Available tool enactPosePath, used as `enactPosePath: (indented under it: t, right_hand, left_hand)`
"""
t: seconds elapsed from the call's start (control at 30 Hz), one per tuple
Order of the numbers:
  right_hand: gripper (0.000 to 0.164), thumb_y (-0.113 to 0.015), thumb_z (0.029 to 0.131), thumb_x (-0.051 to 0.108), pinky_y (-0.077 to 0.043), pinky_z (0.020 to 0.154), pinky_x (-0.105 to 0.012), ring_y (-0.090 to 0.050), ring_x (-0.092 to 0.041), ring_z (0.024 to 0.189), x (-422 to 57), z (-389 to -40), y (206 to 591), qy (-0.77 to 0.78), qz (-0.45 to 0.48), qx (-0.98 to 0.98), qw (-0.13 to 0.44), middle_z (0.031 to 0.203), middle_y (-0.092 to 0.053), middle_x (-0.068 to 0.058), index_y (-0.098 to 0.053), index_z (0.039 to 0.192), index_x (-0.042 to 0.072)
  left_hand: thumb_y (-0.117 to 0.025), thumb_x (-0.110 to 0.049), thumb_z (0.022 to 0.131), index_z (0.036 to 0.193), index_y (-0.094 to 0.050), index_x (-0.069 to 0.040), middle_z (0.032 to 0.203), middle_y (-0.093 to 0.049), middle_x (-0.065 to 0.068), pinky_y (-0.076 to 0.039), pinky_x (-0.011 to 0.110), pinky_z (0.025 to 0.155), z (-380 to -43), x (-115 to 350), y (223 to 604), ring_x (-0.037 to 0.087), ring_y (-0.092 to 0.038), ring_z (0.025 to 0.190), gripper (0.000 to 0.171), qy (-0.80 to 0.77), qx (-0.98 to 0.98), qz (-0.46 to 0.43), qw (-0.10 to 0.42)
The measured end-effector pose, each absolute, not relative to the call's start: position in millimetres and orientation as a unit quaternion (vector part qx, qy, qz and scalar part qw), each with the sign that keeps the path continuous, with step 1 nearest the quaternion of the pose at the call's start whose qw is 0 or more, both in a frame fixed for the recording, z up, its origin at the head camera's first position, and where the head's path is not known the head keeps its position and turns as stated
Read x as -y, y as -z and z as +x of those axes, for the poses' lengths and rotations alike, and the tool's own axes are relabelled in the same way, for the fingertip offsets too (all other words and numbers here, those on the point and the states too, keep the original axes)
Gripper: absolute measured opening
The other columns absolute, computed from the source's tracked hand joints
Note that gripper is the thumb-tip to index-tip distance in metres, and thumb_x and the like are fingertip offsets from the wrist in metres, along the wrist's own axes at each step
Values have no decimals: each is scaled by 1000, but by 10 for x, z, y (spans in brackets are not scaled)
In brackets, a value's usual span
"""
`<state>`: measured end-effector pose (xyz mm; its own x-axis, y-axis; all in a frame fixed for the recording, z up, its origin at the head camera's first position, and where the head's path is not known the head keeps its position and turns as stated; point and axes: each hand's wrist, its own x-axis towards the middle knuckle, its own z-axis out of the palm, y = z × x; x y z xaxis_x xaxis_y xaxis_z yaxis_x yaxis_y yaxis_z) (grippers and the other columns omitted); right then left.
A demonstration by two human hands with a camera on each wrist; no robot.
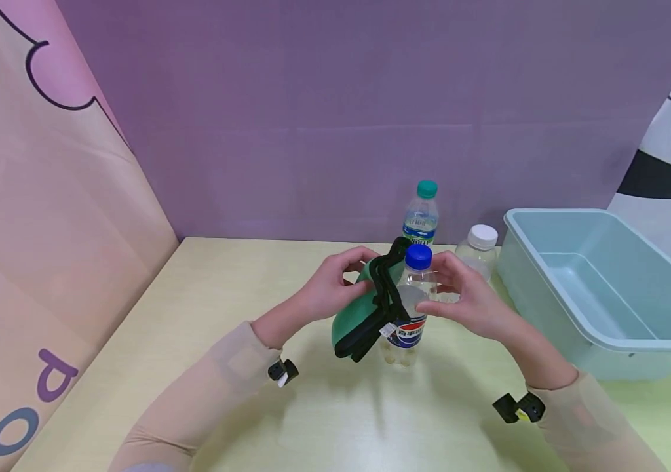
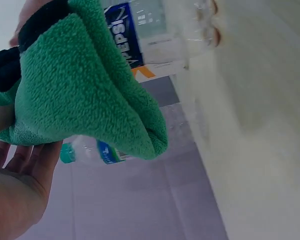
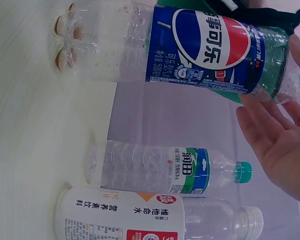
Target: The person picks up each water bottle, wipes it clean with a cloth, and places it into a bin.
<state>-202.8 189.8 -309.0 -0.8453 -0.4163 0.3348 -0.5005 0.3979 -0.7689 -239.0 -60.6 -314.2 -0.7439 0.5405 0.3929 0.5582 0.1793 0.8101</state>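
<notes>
My left hand (image 1: 337, 284) grips a green terry-cloth piece (image 2: 70, 85) with black straps (image 1: 391, 288); its exact kind is unclear. Right beside it, my right hand (image 1: 471, 293) pinches the upper part of a clear Pepsi bottle (image 3: 205, 47) with a blue cap (image 1: 419, 256). Thumb and fingers lie on opposite sides of that bottle. It looks nearly upright, with a little pale content visible low down in the head view. The cloth overlaps the bottle's left side there. Whether the bottle's base touches the table cannot be told.
Behind the hands stands a water bottle with a green cap (image 3: 243, 172). A white-capped bottle (image 1: 482, 237) is to its right, partly hidden by my right hand. A light blue plastic bin (image 1: 554, 288) sits on the table's (image 1: 223, 282) right side. A purple backdrop (image 1: 312, 118) rises behind.
</notes>
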Motion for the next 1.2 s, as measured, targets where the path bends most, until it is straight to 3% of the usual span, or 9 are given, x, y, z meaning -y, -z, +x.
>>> enactPosePath:
  t: [0.17,0.37,0.6,0.9,1.2]
  right_hand:
    - [54,-78,79,1,-50,90,-45,-58,-37,113,-1891,-2025,3098,-478,274,834,39,124,-58,-21,-46,123,-4]
    - [54,-78,81,6,-48,89,-55,-58,-40,112,-1877,-2024,3101,-480,273,833,32,125,-57,-23,-46,123,-4]
    - [54,-77,82,7,-48,89,-56,-58,-41,113,-1857,-2034,3100,-480,272,834,30,126,-56,-23,-45,124,-4]
    - [54,-78,81,6,-48,89,-57,-58,-40,112,-1869,-2056,3109,-482,282,829,30,125,-56,-23,-45,123,-4]
    - [53,-76,82,3,-49,89,-53,-58,-41,113,-1877,-2040,3099,-479,283,830,31,123,-57,-22,-45,124,-4]
  left_hand:
    - [-62,6,89,111,-61,-3,105,-64,8,-55,29,70,-2410,606,3344,21,-62,91,24,515,778,-360,-10]
    - [-63,8,87,104,-60,-4,100,-64,6,-50,32,86,-2429,614,3610,21,-62,94,21,458,800,-387,-37]
    - [-65,4,87,103,-60,-7,101,-65,1,-48,29,85,-2455,637,3753,17,-60,90,20,400,831,-382,-57]
    - [-59,8,90,111,-60,-1,106,-63,11,-56,31,71,-2380,619,3415,23,-62,91,23,548,764,-341,-13]
    - [-61,4,91,117,-61,2,106,-64,15,-56,35,75,-2337,602,3080,25,-63,92,26,583,737,-342,27]
